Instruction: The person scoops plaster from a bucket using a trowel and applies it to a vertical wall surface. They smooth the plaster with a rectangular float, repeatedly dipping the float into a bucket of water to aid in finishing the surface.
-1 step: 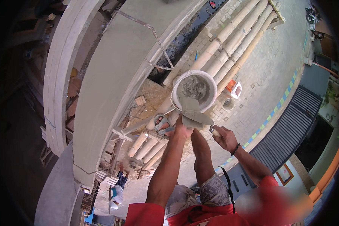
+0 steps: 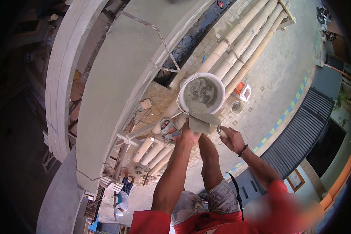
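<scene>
My left hand (image 2: 190, 136) is closed on the near end of a grey flat plate (image 2: 199, 125) smeared with mortar, held just in front of the bucket. In my right hand (image 2: 233, 141) is the pale handle of a trowel (image 2: 207, 117), fingers wrapped round it. The trowel's blade lies over the plate, touching it or very close; I cannot tell which. Beyond both tools stands a white bucket (image 2: 222, 91) with wet grey mortar (image 2: 201, 91) inside, its near rim partly covered by the plate.
Bamboo poles (image 2: 238, 48) lashed together form a platform under the bucket. A smooth grey concrete ledge (image 2: 117, 78) curves along the left, beside a dark ditch (image 2: 183, 50). Below are a small bucket (image 2: 237, 106) and an orange-and-white bag (image 2: 244, 93). Another person (image 2: 123, 199) is at lower left.
My right hand has moved the trowel slightly up and away from me, its blade turning a little across the plate. My left hand and the plate have hardly moved.
</scene>
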